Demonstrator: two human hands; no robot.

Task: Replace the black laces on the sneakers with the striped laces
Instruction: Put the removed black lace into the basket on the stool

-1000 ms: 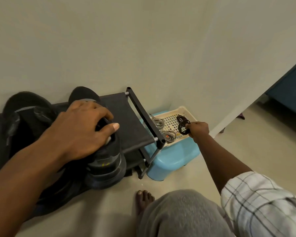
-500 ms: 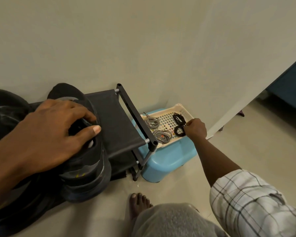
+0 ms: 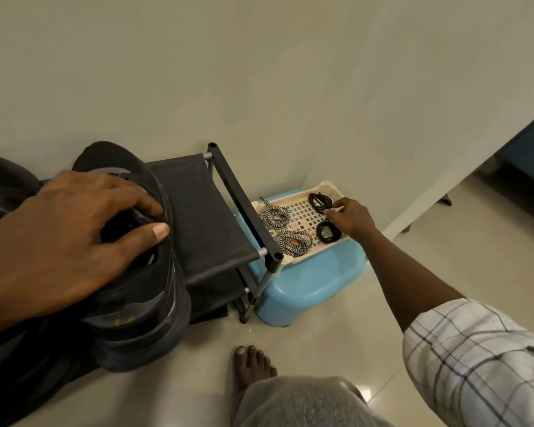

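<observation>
My left hand (image 3: 65, 241) grips a black sneaker (image 3: 142, 303) by its collar, fingers hooked into the opening, at the front edge of a black shoe rack (image 3: 204, 217). A second dark sneaker (image 3: 0, 186) lies behind it at the far left. A cream tray (image 3: 328, 184) holds two striped lace coils (image 3: 274, 214) (image 3: 293, 238) and two black lace coils (image 3: 320, 201) (image 3: 329, 232). My right hand (image 3: 352, 217) hovers over the tray's right side between the black coils, fingers loosely bent, fingertips beside the far coil, holding nothing that I can see.
The tray sits on a blue plastic stool (image 3: 305, 282) in the wall corner, right of the rack. My bare foot (image 3: 250, 365) and grey-clad knee are on the pale tiled floor below. A doorway opens at the right.
My right hand lowered the black lace coil it was holding into the tray and let it go. The view shifted, and the sneaker in my left hand came closer.
</observation>
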